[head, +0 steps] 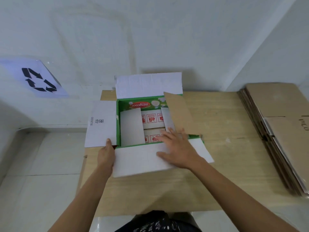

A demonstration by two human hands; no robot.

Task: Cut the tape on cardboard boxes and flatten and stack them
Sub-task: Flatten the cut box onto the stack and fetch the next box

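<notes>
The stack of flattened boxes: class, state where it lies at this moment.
In the head view the stack of flattened boxes lies on the right end of the wooden table, by the wall corner, right of the open green box.

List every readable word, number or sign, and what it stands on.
"mingcoco", upside down: green box's inner wall.
"0074716": left flap; small print beside it unreadable.
Recycling arrows, no words: paper sheet.
Letters on the flattened cardboard stack: partly cut off, unclear.
Red handling symbols on the bottom flaps: captions too small.
</notes>
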